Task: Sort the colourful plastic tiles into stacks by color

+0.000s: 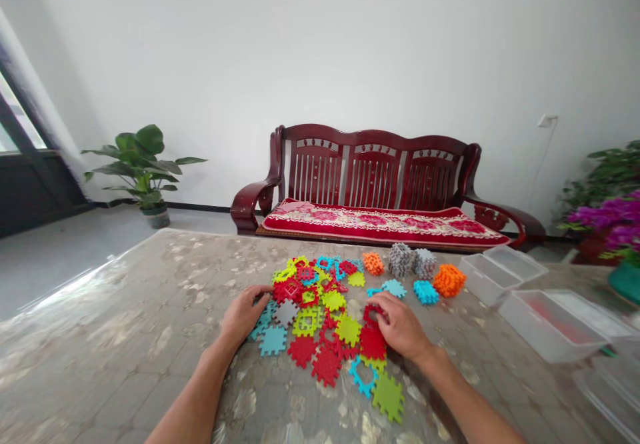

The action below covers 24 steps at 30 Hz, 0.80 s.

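Note:
A loose pile of flat plastic interlocking tiles with toothed edges lies in front of me, in red, lime green, light blue and grey. My left hand (pixel 246 312) rests at the pile's left edge, fingers stretched toward the red tiles (pixel 286 291), near a grey tile (pixel 286 313) and a light blue tile (pixel 273 341). At the right side, my right hand (pixel 401 326) has its thumb and fingers closed on a red tile with an opening (pixel 371 313). Just below those fingers lies a solid red tile (pixel 373 343). The right fingertips are partly hidden.
Stacked tiles stand behind the pile: orange (pixel 449 280), grey (pixel 401 260) and blue (pixel 425 292). Clear plastic boxes (pixel 550 327) sit at the right on the patterned tablecloth (pixel 125 337). Beyond the table is a wooden bench (pixel 373 164); purple flowers (pixel 613 221) stand far right.

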Motion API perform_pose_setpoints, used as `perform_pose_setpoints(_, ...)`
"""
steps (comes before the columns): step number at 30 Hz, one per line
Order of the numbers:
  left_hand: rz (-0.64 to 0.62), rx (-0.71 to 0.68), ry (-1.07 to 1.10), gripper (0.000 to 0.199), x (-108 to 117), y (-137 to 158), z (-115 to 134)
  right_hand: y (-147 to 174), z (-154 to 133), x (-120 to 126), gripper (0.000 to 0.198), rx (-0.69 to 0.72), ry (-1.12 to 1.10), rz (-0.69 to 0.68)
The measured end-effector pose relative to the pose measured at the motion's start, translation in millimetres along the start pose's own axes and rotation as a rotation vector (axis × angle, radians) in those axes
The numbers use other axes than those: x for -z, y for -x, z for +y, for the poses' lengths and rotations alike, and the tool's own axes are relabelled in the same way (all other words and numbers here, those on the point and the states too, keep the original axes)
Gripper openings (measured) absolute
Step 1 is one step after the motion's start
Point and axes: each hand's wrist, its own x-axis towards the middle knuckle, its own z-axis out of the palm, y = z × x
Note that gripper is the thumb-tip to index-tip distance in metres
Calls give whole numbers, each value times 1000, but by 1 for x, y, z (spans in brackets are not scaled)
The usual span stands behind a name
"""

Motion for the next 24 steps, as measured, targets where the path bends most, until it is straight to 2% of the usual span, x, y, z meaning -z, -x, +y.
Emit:
perform_pose_setpoints(3,-5,-2,-5,37,-1,0,-2,0,1,3,39,-136,29,78)
perform_pose_setpoints(5,-3,-1,-4,37,-2,-1,-5,-4,0,4,36,-189,88,80)
perform_pose_setpoints(10,-10,-14,16,36,-4,-3,-9,-11,-4,3,38,-185,244,-33)
perform_pose_setpoints(14,-3,-9,27,35,-4,-4,-10,-9,-5,-3,40,-158,171,-109)
perform_pose_setpoints(18,17,3,40,35,-6,-4,-13,-9,-7,-5,42,-184,69,-62)
perform_pose_setpoints(21,23,2,35,35,-6,-4,-13,-15,-12,-3,38,-232,163,-35)
perform_pose_setpoints(24,11,-8,27,36,-5,-4,-11,-24,-22,-3,37,-302,299,-87)
